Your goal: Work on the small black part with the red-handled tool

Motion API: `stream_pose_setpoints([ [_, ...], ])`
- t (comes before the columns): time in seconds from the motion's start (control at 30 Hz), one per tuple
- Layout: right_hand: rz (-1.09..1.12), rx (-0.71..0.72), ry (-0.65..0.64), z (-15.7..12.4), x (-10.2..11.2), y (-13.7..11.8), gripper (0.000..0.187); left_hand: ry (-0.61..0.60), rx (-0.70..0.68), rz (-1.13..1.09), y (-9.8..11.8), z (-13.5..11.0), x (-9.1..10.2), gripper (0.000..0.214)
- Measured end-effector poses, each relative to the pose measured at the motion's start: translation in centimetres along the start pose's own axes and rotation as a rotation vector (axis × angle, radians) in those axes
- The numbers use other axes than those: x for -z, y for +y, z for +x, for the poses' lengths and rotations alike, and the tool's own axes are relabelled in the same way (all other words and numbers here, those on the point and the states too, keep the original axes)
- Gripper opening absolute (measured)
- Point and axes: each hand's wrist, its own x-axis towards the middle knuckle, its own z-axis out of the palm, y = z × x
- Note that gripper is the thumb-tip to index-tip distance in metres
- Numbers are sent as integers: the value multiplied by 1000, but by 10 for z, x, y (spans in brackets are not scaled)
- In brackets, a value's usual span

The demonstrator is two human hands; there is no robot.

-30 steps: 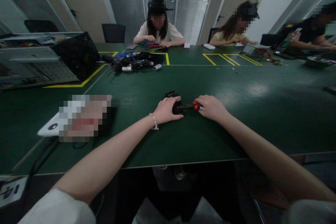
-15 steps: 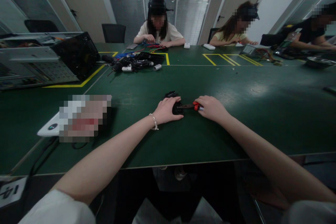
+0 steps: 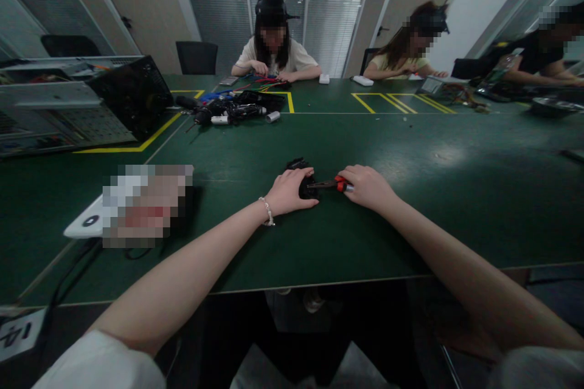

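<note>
A small black part [image 3: 304,183] lies on the green table [image 3: 410,194] in front of me. My left hand [image 3: 287,191], a bead bracelet on its wrist, is curled over the part and grips it. My right hand [image 3: 367,187] is closed round the red handle of a thin tool [image 3: 329,183], pliers or a screwdriver. The tool's dark metal tip points left and touches the black part. Most of the part is hidden under my left fingers.
A white device [image 3: 89,225] lies at the left beside a blurred patch. An open computer case [image 3: 68,103] stands far left. Black tools and cables [image 3: 232,108] lie further back. Three people sit working at the far side. Yellow tape [image 3: 401,103] marks the table.
</note>
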Motion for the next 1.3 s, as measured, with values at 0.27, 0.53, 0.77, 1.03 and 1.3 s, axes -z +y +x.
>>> stream_pose_setpoints([
  [0.27,-33,25,20,0,-1,2,27,1,3,3,-1,0,-1,72],
  [0.53,-13,9,6,0,0,0,27,11,2,-6,0,-1,0,71],
  [0.77,23,-12,-8,0,1,-1,26,-1,12,-5,1,0,1,73],
  [1.03,-50,29,20,0,2,0,25,12,5,4,0,0,-1,72],
  [1.3,-27,17,32,-1,-2,1,26,0,10,11,2,0,1,71],
])
